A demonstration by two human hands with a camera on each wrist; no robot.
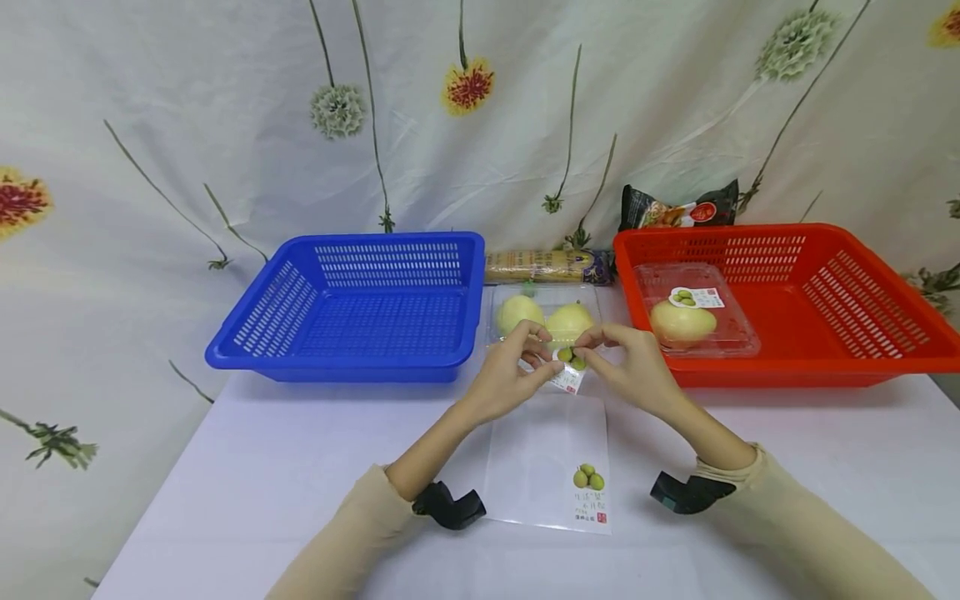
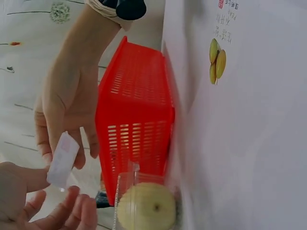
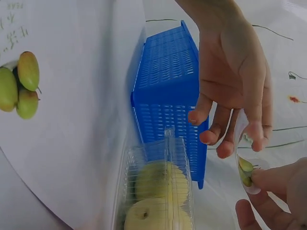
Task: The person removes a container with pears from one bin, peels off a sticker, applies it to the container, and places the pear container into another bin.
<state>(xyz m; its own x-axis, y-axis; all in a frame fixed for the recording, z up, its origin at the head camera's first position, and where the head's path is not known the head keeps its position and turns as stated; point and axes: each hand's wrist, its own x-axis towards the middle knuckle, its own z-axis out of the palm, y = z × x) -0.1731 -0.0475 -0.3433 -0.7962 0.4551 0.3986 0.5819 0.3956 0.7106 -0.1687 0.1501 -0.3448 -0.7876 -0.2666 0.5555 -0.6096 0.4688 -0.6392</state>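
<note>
While both hands are up together over the table, they're pinching a small sticker label (image 1: 568, 367) between them, left hand (image 1: 510, 375) on one edge, right hand (image 1: 633, 367) on the other. Just past the fingertips sits a clear clamshell box (image 1: 543, 317) with two pale pears. Under the wrists lies a white backing sheet (image 1: 547, 462) with one more pear sticker. Blue basket (image 1: 360, 308) is off beyond the left hand, red basket (image 1: 825, 308) beyond the right, holding another boxed pear (image 1: 682, 321).
</note>
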